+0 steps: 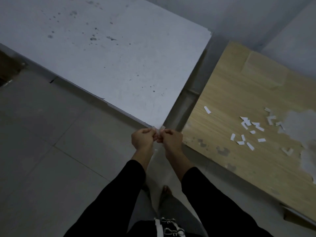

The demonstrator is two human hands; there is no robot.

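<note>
A large white board [109,53], speckled with dark spots, lies with its near corner pointing at me. Right at that corner my left hand [142,140] and my right hand [171,140] meet, fingers curled, and together they pinch a small strip of clear tape [159,130] that folds over the corner. A translucent plastic sheet [159,168] hangs down below my hands between my forearms. Black sleeves cover both forearms.
To the right lies a wooden board [239,93] with peeling veneer and several small white paper strips [253,130] scattered on it. Grey floor tiles [42,142] spread at the left. A bare foot [166,190] shows below my hands.
</note>
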